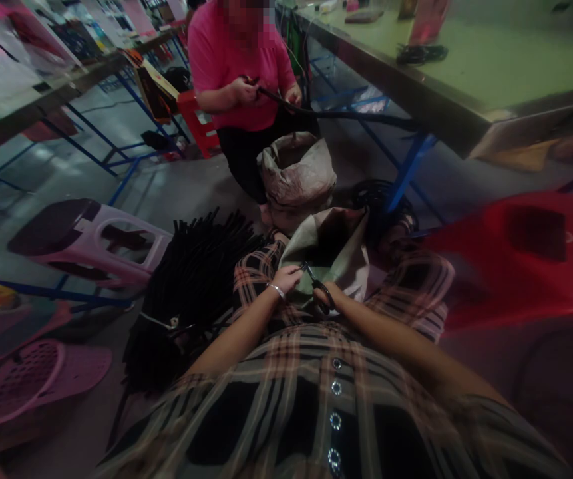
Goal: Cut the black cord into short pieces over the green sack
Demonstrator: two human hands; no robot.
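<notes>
Both of my hands are over an open pale sack (353, 266) between my knees. My right hand (327, 293) is closed around the dark handles of a pair of scissors (311, 271), whose blades point up and to the left. Opposite it, my left hand (289, 278), with a bracelet at the wrist, pinches a small black piece (303, 265) close to the scissor tips. Whether the blades touch that piece is too small to tell. Beside my left knee lies a thick bundle of black strips (191, 273), tied with a pale string.
Ahead, a person in a pink shirt (241, 60) handles a long black strip (336, 114) behind a second sack (299, 179). A stool (101, 233) and pink basket (46, 379) stand left. On the right are a red plastic seat (506, 266) and a table (466, 86).
</notes>
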